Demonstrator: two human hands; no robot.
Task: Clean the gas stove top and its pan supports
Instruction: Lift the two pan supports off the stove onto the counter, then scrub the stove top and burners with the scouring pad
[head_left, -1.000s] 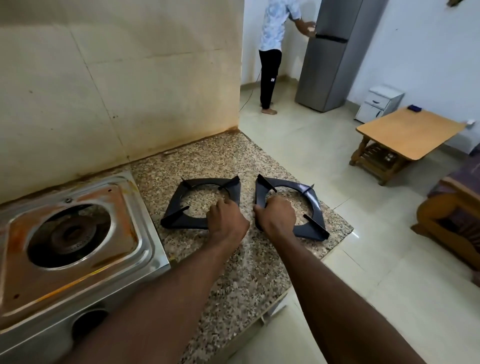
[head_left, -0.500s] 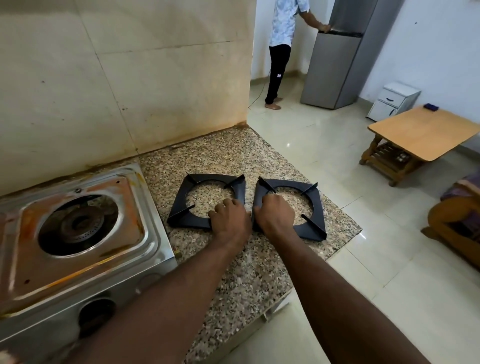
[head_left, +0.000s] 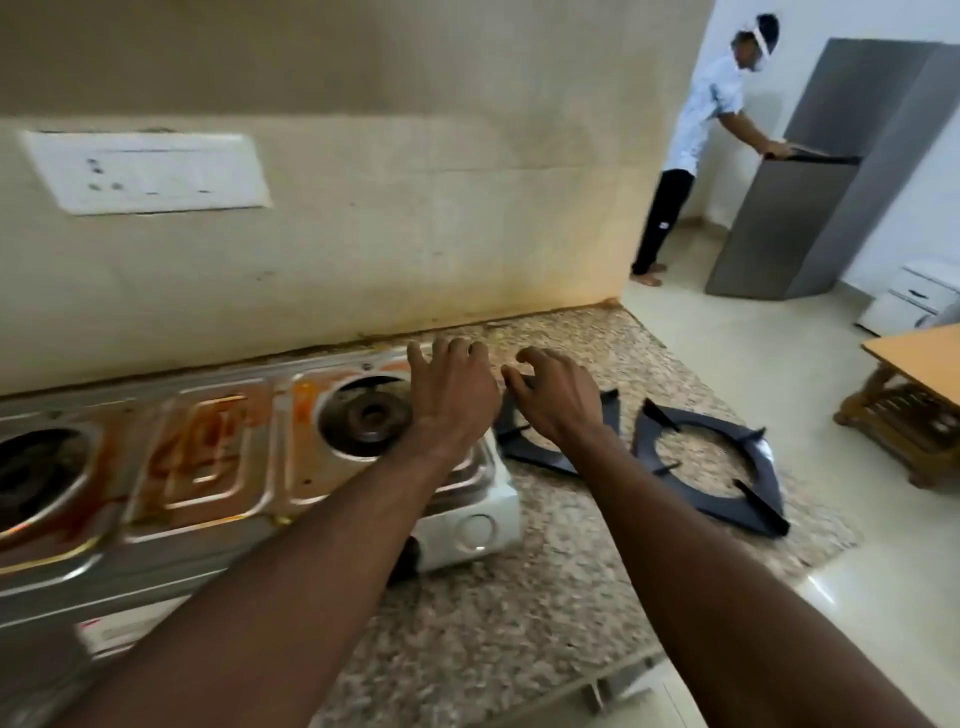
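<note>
Both my hands hang open over the stove's right end, holding nothing.

My left hand (head_left: 451, 392) is spread above the right burner (head_left: 370, 415) of the gas stove (head_left: 218, 467), its grip apart; my right hand (head_left: 558, 397) sits just right of the stove, fingers loosely curled and apart, over the nearer pan support (head_left: 540, 452); the second pan support (head_left: 711, 467) lies flat further right of the stove on the speckled desk (head_left: 519, 597); the stove top shows orange stains; everything is motion-blurred.
</note>
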